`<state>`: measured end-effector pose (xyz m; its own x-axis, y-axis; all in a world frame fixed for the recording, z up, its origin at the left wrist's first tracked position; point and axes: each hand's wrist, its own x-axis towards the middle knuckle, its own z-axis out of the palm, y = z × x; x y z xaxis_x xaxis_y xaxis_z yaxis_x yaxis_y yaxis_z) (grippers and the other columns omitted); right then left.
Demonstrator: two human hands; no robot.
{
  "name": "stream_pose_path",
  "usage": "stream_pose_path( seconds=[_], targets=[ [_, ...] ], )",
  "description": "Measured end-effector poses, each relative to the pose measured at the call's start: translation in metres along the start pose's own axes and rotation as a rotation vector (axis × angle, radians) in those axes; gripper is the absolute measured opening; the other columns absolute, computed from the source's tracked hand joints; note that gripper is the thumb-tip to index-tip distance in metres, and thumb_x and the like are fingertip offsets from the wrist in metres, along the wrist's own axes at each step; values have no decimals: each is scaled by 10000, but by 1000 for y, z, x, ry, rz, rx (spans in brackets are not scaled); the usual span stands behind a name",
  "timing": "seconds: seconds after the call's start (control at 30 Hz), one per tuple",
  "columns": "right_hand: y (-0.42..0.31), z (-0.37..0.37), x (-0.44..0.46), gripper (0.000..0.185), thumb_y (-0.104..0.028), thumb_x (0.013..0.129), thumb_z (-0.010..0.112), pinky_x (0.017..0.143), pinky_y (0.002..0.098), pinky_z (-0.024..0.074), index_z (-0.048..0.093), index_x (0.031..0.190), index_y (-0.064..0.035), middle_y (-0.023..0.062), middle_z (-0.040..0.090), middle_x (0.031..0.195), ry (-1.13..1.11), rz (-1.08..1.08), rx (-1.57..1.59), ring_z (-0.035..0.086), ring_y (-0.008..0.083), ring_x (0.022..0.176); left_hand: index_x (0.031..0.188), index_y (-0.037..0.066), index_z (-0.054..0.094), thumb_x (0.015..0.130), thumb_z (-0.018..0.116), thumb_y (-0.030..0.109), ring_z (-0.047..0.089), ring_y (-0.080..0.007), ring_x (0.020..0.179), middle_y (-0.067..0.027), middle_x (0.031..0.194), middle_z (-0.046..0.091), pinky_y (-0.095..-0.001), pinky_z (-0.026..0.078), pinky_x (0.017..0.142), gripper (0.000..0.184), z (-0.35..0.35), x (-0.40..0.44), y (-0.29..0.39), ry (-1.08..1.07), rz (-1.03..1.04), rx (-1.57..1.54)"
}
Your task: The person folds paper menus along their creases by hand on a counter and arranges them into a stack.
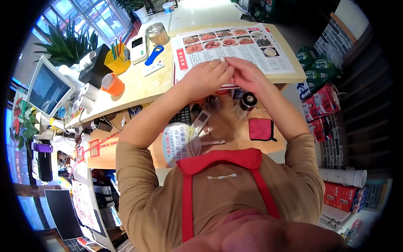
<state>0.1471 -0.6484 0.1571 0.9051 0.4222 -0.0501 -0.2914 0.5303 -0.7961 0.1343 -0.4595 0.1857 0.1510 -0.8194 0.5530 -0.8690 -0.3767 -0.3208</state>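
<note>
Left arm [161, 103] and right arm [280, 103] extending forward, converging above counter [142, 90] near its near edge. Left hand [203, 77] lying back-up, fingers curling inward; right hand [247, 74] angling in from right, its fingertips meeting left's. Whether fingertips are pinching anything: cannot tell. Printed menu [268, 63] lying flat under hands, towards counter's right end, long axis running roughly along near edge, photo rows [228, 40] facing far edge.
</note>
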Motion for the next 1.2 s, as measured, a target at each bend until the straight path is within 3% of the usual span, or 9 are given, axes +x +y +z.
stream_pose_path(
  seconds=[0.17, 0.27, 0.3, 0.4, 0.53, 0.63, 0.73, 0.93, 1.2],
  targets=[
    [-23, -24, 41, 150, -155, 870, 595, 587, 196, 458, 589, 972, -46, 5, 589, 796, 136, -136, -426, 552, 75, 672, 1134, 12, 507, 759, 617, 90, 508, -374, 1066, -208, 1176, 512, -410, 436, 893, 398, 27, -12, -14, 19, -406, -210],
    [-31, -36, 56, 140, -135, 860, 595, 601, 181, 437, 587, 972, -51, -3, 578, 784, 118, -177, -763, 538, 52, 680, 1119, 22, 529, 778, 607, 207, 511, -357, 1066, -188, 1191, 511, -409, 423, 898, 395, 47, -34, -11, -84, -432, -247],
    [-29, -37, 60, 150, -128, 823, 617, 610, 205, 427, 606, 949, -48, 0, 574, 771, 151, -213, -877, 541, 78, 673, 1139, 30, 534, 776, 631, 308, 501, -345, 1093, -191, 1218, 498, -430, 401, 914, 467, 52, -39, -11, -108, -417, -176],
    [-27, -34, 75, 166, -139, 793, 634, 646, 245, 445, 620, 930, -47, 23, 578, 782, 27, -407, -1421, 556, 121, 697, 1171, 48, 520, 769, 640, 399, 493, -340, 1120, -193, 1244, 487, -460, 378, 927, 548, 42, -34, 0, -185, -449, -108],
    [-25, -23, 84, 172, -172, 755, 637, 690, 361, 472, 646, 888, -65, 107, 637, 801, -55, -486, -1834, 606, 263, 756, 1219, 3, 455, 675, 719, 460, 448, -392, 1162, -239, 1250, 460, -486, 369, 942, 758, 32, -19, 14, -371, -490, -46],
    [-24, -30, 85, 168, -182, 758, 625, 719, 384, 471, 651, 881, -72, 112, 636, 826, -116, -622, -1900, 601, 288, 796, 1170, -78, 438, 597, 762, 481, 416, -428, 1177, -303, 1237, 429, -485, 350, 962, 864, 37, -13, 21, -410, -484, 14],
    [-26, -32, 90, 177, -189, 755, 620, 726, 389, 472, 656, 882, -72, 106, 635, 857, -36, -521, -1961, 600, 280, 819, 1160, -77, 438, 594, 777, 439, 379, -422, 1210, -284, 1282, 396, -493, 336, 973, 837, 39, -7, 13, -503, -502, -98],
    [-14, -23, 95, 149, -175, 743, 620, 724, 396, 472, 649, 832, -60, 112, 632, 865, -60, -525, -1928, 594, 288, 812, 1179, -80, 414, 604, 781, 349, 329, -433, 1248, -267, 1332, 350, -527, 292, 1004, 806, 50, -18, 12, -404, -476, -97],
    [-10, -23, 112, 109, -151, 711, 625, 699, 399, 473, 626, 775, -62, 127, 618, 783, 79, -527, -1932, 596, 295, 792, 1206, -93, 398, 603, 759, 374, 336, -450, 1246, -284, 1320, 366, -566, 277, 1000, 843, 56, -21, 15, -399, -452, -36]
  ],
)
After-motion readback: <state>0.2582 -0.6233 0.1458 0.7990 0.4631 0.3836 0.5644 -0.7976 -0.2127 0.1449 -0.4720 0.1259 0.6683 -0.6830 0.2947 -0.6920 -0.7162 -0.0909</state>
